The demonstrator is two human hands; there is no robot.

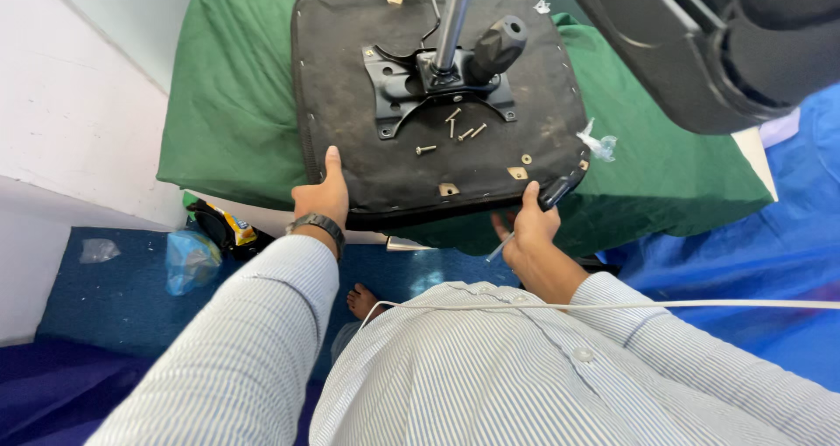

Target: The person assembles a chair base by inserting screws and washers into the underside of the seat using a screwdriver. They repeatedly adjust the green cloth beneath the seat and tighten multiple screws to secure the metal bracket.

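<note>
Thumb up and fingers curled under the near rim: left hand (320,196), watch at the wrist, clamped on the upturned black fabric-covered chair seat (367,161) at frame centre, likely steadying it. Right hand (529,231) likewise wrapped round the lower-right corner, with a thin silver tool (499,250) tucked beneath. Loose silver screws (455,131) pooled below the black metal mounting plate (437,87). Seat overhanging the green-draped table (236,105); open blue floor (114,297) lower left.
</note>
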